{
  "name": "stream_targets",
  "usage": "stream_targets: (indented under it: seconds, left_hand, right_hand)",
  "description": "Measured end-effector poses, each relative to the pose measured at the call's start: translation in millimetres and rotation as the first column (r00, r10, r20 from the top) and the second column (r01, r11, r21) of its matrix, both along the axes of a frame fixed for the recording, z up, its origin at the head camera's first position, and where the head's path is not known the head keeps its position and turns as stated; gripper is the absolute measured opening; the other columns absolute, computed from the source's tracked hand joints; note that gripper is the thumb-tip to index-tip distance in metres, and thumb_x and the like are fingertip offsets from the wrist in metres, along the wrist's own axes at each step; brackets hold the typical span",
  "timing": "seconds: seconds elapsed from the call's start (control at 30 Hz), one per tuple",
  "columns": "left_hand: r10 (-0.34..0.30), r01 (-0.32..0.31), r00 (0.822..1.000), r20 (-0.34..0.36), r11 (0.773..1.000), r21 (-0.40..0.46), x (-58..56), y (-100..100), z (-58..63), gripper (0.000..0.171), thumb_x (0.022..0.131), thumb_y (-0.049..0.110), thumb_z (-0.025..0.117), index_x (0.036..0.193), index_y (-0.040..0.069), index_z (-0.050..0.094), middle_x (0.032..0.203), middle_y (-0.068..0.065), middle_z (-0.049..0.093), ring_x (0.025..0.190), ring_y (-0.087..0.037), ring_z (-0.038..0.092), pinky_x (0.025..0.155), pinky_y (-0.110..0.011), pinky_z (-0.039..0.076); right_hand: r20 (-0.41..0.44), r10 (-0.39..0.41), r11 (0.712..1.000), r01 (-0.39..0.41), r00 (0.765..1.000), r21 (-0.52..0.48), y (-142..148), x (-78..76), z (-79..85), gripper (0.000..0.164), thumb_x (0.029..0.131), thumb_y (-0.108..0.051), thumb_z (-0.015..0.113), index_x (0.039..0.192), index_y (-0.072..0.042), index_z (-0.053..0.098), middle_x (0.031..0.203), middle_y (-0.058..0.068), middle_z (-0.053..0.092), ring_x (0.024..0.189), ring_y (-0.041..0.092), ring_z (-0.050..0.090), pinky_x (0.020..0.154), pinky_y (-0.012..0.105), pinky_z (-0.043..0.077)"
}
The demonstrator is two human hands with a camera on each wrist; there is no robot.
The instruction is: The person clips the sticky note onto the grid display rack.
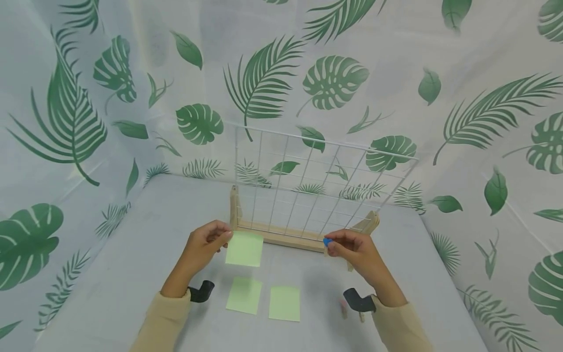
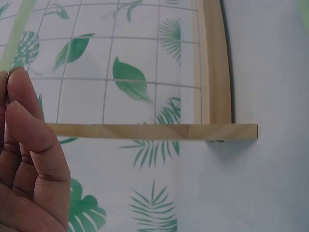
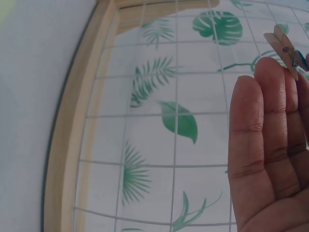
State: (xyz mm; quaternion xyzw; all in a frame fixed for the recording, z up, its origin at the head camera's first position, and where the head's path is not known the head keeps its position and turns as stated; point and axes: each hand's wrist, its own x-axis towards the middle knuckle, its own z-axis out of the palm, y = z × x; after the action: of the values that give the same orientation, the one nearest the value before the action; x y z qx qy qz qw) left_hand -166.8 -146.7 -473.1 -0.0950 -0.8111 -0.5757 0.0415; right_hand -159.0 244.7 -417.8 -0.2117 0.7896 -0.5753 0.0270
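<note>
My left hand (image 1: 205, 244) pinches a pale green sticky note (image 1: 244, 249) by its upper left corner, in front of a white wire grid (image 1: 288, 195). In the left wrist view the note (image 2: 14, 36) shows edge-on above the fingertips. A small wooden clothespin (image 3: 284, 50) with a blue part on it is pinched between thumb and fingers of my right hand (image 1: 354, 247), near the grid's lower right. Two more green notes, a left one (image 1: 244, 295) and a right one (image 1: 284, 303), lie on the white table below.
The grid stands in a wooden base (image 1: 290, 240) with a left support (image 1: 234, 208) and a right support (image 1: 367, 224). By the right sleeve, small clothespins (image 1: 361, 317) lie on the table (image 1: 176, 210). A leaf-patterned sheet (image 1: 272, 29) encloses the back and sides.
</note>
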Motion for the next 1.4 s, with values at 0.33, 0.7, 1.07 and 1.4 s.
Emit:
stream_targets:
  seconds: [0.33,0.7,1.07,1.4]
  left_hand:
    - [-0.018,0.018,1.0,-0.023,1.0,0.005,-4.7,6.8,3.6,0.014,0.108,0.016,0.069,0.112,0.004,0.073,0.09,-0.004,0.072,0.078,-0.02,0.067,0.067,-0.026,0.053]
    - [0.004,-0.005,0.997,-0.076,1.0,-0.011,-9.6,12.4,9.8,0.012,0.108,0.017,0.068,0.111,0.006,0.073,0.093,-0.003,0.073,0.082,-0.021,0.066,0.074,-0.029,0.053]
    - [0.025,-0.026,0.992,-0.126,1.0,-0.004,-12.2,18.7,18.7,0.016,0.107,0.019,0.07,0.114,0.005,0.075,0.1,-0.004,0.077,0.09,-0.015,0.068,0.08,-0.029,0.054]
    - [0.033,-0.041,0.986,-0.164,0.998,-0.042,-17.0,22.5,28.5,0.014,0.107,0.019,0.07,0.112,0.006,0.075,0.098,-0.004,0.077,0.093,-0.019,0.069,0.083,-0.036,0.056]
  right_hand:
    - [0.022,-0.02,1.0,0.02,1.0,0.009,-8.9,-2.9,4.0,0.02,0.102,0.007,0.065,0.118,0.02,0.067,0.099,-0.008,0.075,0.089,0.007,0.074,0.083,0.023,0.064]
    - [0.007,0.0,1.0,0.0,1.0,-0.025,-14.3,-9.1,10.9,0.021,0.102,0.008,0.064,0.117,0.022,0.065,0.1,-0.008,0.077,0.09,0.006,0.074,0.084,0.022,0.063]
    - [-0.028,-0.023,1.0,0.024,0.999,0.01,-18.6,-11.1,20.4,0.019,0.103,0.007,0.064,0.116,0.02,0.068,0.099,-0.012,0.076,0.089,0.006,0.074,0.084,0.021,0.062]
    - [-0.072,-0.049,0.999,0.05,0.996,0.01,-20.2,-14.3,31.8,0.018,0.102,0.007,0.066,0.116,0.017,0.069,0.102,-0.004,0.078,0.09,0.005,0.073,0.086,0.02,0.061]
